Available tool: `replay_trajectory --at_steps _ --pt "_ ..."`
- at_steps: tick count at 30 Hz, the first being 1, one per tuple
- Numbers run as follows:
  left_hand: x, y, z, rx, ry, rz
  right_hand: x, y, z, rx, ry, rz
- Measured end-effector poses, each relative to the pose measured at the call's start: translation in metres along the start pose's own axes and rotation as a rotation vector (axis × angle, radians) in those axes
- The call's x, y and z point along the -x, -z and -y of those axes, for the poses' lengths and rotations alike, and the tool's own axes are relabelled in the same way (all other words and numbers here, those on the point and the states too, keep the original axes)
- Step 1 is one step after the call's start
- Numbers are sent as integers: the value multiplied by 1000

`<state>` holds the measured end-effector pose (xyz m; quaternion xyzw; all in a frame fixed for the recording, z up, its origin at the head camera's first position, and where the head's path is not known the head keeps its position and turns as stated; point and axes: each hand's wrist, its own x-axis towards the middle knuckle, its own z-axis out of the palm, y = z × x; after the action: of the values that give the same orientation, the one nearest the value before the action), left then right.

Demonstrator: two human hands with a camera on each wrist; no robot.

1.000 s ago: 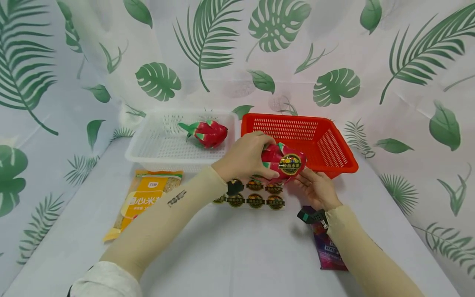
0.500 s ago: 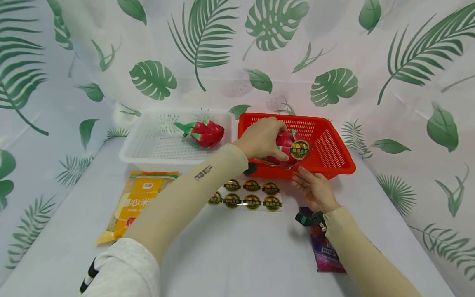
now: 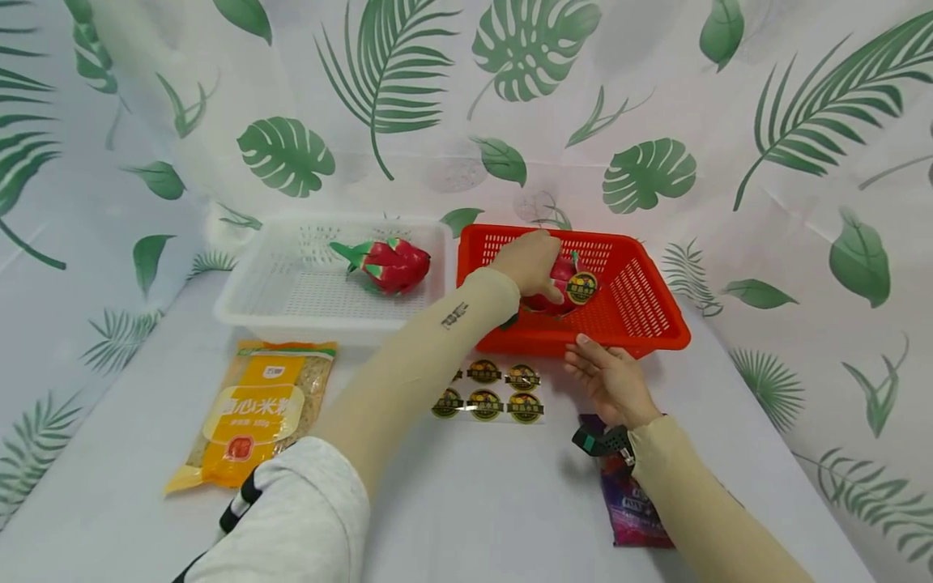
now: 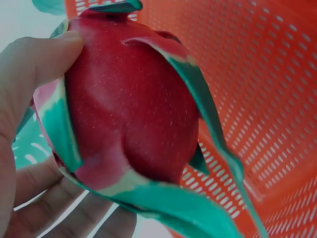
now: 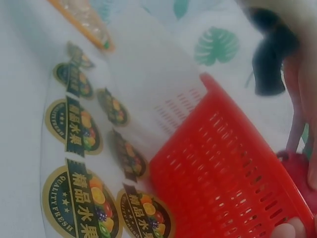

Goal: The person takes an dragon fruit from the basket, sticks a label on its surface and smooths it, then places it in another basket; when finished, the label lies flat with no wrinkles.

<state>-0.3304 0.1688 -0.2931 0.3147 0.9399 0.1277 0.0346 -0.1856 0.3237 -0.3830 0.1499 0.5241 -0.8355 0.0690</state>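
My left hand [image 3: 526, 263] grips a red dragon fruit [image 4: 133, 109] with green-tipped scales. In the head view the fruit is within the red basket [image 3: 652, 304], a round black-and-gold sticker [image 3: 581, 287] on its right side. Thumb and fingers lie on opposite sides of it in the left wrist view. My right hand [image 3: 611, 380] is in front of that basket, its loosely extended fingers right at the front rim and nothing held in them. A sheet of round fruit stickers [image 3: 487, 397] lies on the table beside it, partly covered by my left arm.
Left of the red basket stands a white basket [image 3: 313, 332] with another dragon fruit [image 3: 397, 265] inside. A yellow bag [image 3: 255, 413] of food lies at the front left. Under my right forearm is a purple packet [image 3: 634, 506]. A leaf-patterned cloth hangs behind.
My left hand has carried the stickered dragon fruit away from my right hand, back and down into the red basket. The right hand has let go and stayed near the front rim.
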Motion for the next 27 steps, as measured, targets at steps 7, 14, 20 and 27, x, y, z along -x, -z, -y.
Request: replay_trajectory --at_steps 7,14,20,27 --pt "-24 -13 0 -39 36 32 1 0 -1 26 26 -9" --pt "-37 -22 8 -27 87 48 -2 -1 -4 56 47 -25" --pt "-32 -28 2 -62 47 76 -2 -1 -5 64 56 -29" --pt "-18 -27 -3 -118 31 117 -2 -1 -4 68 55 -33"
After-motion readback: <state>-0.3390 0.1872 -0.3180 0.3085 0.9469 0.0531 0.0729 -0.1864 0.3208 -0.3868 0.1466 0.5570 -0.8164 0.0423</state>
